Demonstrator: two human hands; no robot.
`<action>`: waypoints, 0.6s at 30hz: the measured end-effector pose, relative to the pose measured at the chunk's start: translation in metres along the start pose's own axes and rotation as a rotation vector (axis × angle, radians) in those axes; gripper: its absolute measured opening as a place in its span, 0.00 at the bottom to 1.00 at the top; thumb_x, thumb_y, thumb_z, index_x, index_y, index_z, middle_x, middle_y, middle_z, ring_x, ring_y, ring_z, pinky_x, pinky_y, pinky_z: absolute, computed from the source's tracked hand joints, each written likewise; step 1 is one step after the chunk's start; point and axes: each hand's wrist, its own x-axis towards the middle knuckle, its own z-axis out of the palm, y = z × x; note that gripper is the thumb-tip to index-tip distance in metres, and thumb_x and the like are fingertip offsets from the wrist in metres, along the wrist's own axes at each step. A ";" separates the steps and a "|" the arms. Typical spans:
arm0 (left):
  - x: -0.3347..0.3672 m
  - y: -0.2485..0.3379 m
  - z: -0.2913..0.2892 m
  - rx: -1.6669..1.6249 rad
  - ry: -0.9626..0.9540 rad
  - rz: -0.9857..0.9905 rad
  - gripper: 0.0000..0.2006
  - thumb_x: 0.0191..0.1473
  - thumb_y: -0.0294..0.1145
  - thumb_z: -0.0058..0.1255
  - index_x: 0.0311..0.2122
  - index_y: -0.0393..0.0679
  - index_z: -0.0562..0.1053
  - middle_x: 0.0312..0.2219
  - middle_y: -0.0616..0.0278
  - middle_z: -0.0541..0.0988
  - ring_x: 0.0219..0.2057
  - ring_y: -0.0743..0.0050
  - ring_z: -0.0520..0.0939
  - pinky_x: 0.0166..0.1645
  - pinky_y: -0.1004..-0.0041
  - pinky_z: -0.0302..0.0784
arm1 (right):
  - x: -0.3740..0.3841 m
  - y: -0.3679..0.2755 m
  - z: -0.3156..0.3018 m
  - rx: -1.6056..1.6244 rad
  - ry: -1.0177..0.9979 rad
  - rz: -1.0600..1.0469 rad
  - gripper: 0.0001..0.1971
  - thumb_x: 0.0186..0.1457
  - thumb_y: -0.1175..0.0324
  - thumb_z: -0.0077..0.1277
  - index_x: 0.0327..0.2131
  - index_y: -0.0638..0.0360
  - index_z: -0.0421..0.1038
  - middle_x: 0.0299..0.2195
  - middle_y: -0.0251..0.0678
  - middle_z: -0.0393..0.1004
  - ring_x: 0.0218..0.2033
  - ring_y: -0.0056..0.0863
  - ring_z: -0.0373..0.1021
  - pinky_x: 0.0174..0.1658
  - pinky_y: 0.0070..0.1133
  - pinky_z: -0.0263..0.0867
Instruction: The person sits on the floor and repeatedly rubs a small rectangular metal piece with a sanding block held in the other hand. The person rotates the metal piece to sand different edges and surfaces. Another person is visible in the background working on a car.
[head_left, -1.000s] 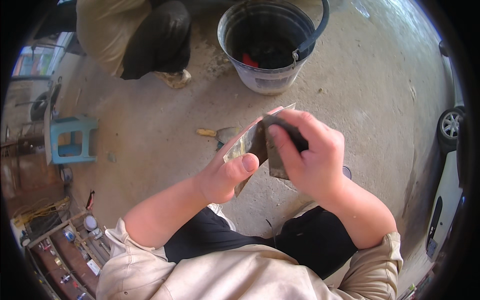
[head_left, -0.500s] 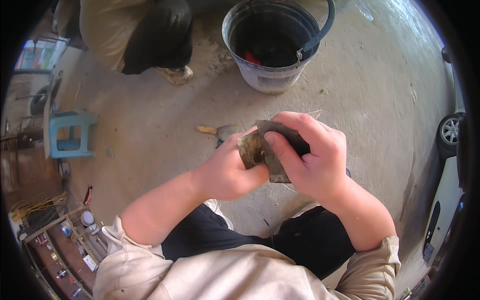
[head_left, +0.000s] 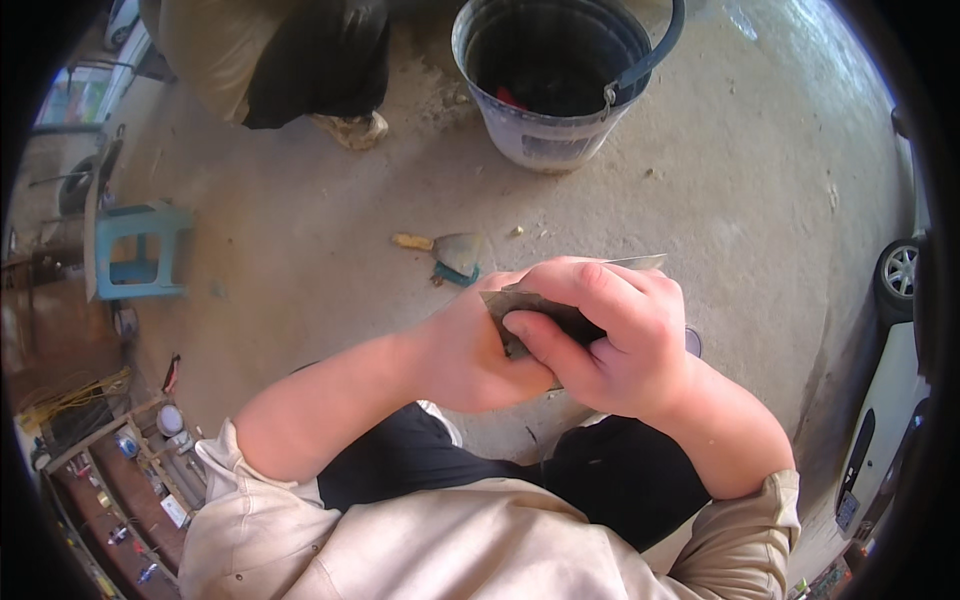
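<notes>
My right hand (head_left: 630, 335) is closed on a thin, dark grey metal scraper blade (head_left: 560, 315), thumb pressed on its upper face and fingers bent over the far edge. Against it, fingers curled, lies my left hand (head_left: 450, 345). What the left hand grips is mostly hidden; a brown-stained flat blade showed in it half a second ago. A pale metal tip (head_left: 640, 262) sticks out past my right knuckles. Beyond my hands on the floor lies a putty knife (head_left: 458, 252) with a yellowish handle, next to a small teal piece (head_left: 455, 274).
A dark bucket (head_left: 545, 145) with a raised handle stands ahead, something red inside. Another person's dark-clad leg (head_left: 320, 70) is at upper left. A blue stool (head_left: 140, 250) and a compartmented wooden tray (head_left: 90, 480) are at left, a white car (head_left: 880, 410) at right.
My right hand and its blade have slid left and nearer over my left hand, covering the stained blade. The view has shifted slightly, with the bucket higher.
</notes>
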 end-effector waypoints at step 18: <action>-0.012 0.013 -0.005 -0.456 0.192 -0.305 0.24 0.55 0.21 0.54 0.58 0.38 0.66 0.47 0.66 0.76 0.49 0.80 0.75 0.55 0.74 0.70 | 0.011 0.021 -0.026 0.255 0.393 0.530 0.11 0.58 0.65 0.63 0.36 0.62 0.72 0.26 0.21 0.71 0.28 0.09 0.64 0.32 0.12 0.63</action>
